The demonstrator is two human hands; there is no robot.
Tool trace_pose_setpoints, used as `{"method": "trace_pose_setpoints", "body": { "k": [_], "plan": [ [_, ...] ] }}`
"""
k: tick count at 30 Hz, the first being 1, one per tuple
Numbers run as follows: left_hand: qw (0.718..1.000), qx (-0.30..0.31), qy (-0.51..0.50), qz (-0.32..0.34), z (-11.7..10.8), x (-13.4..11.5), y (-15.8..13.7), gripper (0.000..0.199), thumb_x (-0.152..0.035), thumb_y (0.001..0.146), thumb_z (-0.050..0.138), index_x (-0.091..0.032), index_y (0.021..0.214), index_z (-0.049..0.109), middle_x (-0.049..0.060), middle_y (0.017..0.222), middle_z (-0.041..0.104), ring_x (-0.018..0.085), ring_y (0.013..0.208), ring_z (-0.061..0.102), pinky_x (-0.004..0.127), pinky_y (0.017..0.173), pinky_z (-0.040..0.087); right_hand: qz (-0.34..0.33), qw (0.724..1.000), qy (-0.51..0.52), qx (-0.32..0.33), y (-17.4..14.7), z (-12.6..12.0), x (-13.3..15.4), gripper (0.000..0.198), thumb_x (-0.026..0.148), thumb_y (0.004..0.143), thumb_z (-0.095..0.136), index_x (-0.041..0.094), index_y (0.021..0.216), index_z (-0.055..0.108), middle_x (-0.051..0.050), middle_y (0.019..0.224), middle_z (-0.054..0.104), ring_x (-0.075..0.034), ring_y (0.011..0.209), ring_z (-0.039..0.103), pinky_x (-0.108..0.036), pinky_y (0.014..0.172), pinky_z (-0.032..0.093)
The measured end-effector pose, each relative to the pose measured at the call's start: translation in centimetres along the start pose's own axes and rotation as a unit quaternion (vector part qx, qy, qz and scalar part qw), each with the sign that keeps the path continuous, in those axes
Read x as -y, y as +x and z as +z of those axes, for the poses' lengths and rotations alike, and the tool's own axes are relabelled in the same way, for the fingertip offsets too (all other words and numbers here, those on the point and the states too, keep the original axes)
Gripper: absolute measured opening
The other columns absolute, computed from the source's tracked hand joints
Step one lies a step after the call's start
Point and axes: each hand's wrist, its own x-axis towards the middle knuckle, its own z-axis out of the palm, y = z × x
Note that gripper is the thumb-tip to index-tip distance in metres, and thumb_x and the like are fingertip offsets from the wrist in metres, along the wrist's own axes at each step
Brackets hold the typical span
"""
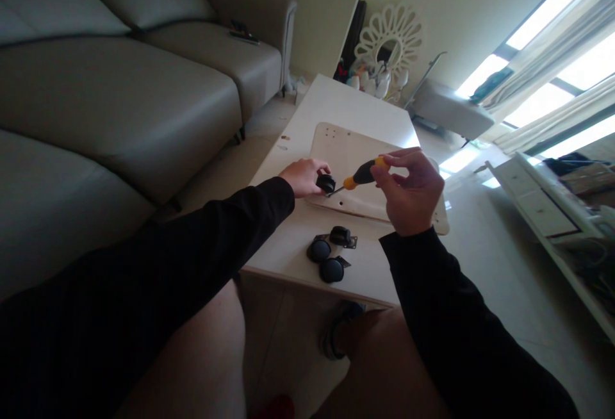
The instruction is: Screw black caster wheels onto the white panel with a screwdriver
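My left hand (305, 177) is closed around a black caster wheel (326, 182) at the near left corner of a pale board with rounded corners (355, 150). In my right hand (412, 188) is a screwdriver (364, 173) with a black and yellow handle, pinched at the handle's end. Its shaft slants down to the left, and the tip is at the caster's base; whether it sits in a screw is too small to tell. Several small holes show at the board's corners. Three more black casters (331, 270) with metal plates lie together on the white table (283, 239), nearer to me.
Small items (284, 138) lie on the table's left side. A grey sofa (182, 86) runs along the left. Behind the table are a white petal-framed mirror (390, 38) and white flowers. A white drawer unit (533, 195) stands at the right. My legs are below the table's near edge.
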Motion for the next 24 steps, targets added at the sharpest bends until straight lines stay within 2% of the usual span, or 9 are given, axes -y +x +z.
{"method": "trace_pose_setpoints", "body": {
  "k": [2,6,8,12,14,18,20,24],
  "plan": [
    [1.000,-0.006,-0.006,0.014,0.0,0.0,0.1,0.049,-0.024,0.071,0.087,-0.018,0.118,0.074,0.009,0.117,0.077,0.027,0.105,0.072,0.037,0.093,0.053,-0.001,1.000,0.004,0.003,-0.1,0.1,0.1,0.018,0.031,0.079,0.082,0.023,0.085,0.067,0.000,0.096,0.072,-0.012,0.088,0.071,-0.021,0.052,0.055],
    [1.000,-0.014,-0.003,0.021,-0.2,0.0,0.2,0.040,-0.018,0.073,0.083,-0.019,0.112,0.075,0.008,0.115,0.078,0.026,0.106,0.071,0.037,0.096,0.052,0.015,0.998,0.012,0.059,-0.4,0.1,0.6,0.013,0.029,0.087,0.072,0.025,0.098,0.067,-0.004,0.117,0.075,-0.016,0.102,0.075,-0.022,0.055,0.058],
    [1.000,-0.012,-0.005,0.019,-0.3,0.0,0.2,0.038,-0.017,0.074,0.082,-0.019,0.111,0.076,0.008,0.115,0.078,0.026,0.107,0.071,0.037,0.097,0.052,0.008,0.998,0.005,0.062,-0.3,0.2,0.8,0.014,0.030,0.085,0.075,0.024,0.094,0.066,-0.003,0.109,0.076,-0.015,0.097,0.076,-0.022,0.053,0.057],
    [1.000,-0.012,-0.010,0.015,-0.4,-0.2,0.1,0.037,-0.016,0.074,0.081,-0.019,0.110,0.076,0.008,0.115,0.077,0.026,0.107,0.071,0.038,0.098,0.052,-0.037,0.998,-0.046,0.024,0.0,0.3,1.2,0.020,0.029,0.078,0.082,0.023,0.080,0.063,0.002,0.090,0.069,-0.010,0.082,0.069,-0.019,0.049,0.053],
    [1.000,-0.014,-0.011,0.015,-0.4,-0.2,0.1,0.037,-0.015,0.074,0.081,-0.019,0.110,0.076,0.008,0.115,0.077,0.026,0.107,0.071,0.038,0.099,0.052,-0.034,0.998,-0.038,0.024,-0.1,0.3,1.2,0.018,0.026,0.080,0.080,0.023,0.083,0.063,0.001,0.098,0.071,-0.011,0.087,0.071,-0.019,0.051,0.054],
    [1.000,-0.013,-0.005,0.015,-0.3,-0.2,0.1,0.037,-0.016,0.074,0.082,-0.018,0.110,0.076,0.009,0.114,0.077,0.027,0.106,0.071,0.038,0.098,0.052,0.006,0.996,0.022,0.082,-0.4,0.4,1.1,0.011,0.025,0.089,0.071,0.024,0.096,0.062,-0.003,0.119,0.076,-0.016,0.103,0.076,-0.023,0.058,0.059],
    [1.000,-0.012,-0.001,0.015,-0.3,-0.2,0.0,0.037,-0.016,0.073,0.082,-0.019,0.110,0.077,0.008,0.114,0.078,0.027,0.106,0.071,0.038,0.097,0.052,0.002,0.996,0.019,0.086,-0.4,0.4,1.0,0.014,0.027,0.086,0.074,0.024,0.094,0.063,-0.002,0.112,0.077,-0.015,0.098,0.076,-0.023,0.057,0.059],
    [1.000,-0.012,-0.005,0.013,-0.4,-0.2,0.0,0.038,-0.017,0.074,0.082,-0.020,0.111,0.076,0.008,0.114,0.078,0.026,0.105,0.071,0.037,0.096,0.052,-0.018,0.999,-0.008,0.049,-0.2,0.5,0.9,0.024,0.028,0.075,0.084,0.023,0.081,0.061,0.002,0.092,0.070,-0.011,0.085,0.070,-0.021,0.053,0.054]
  ]
}}
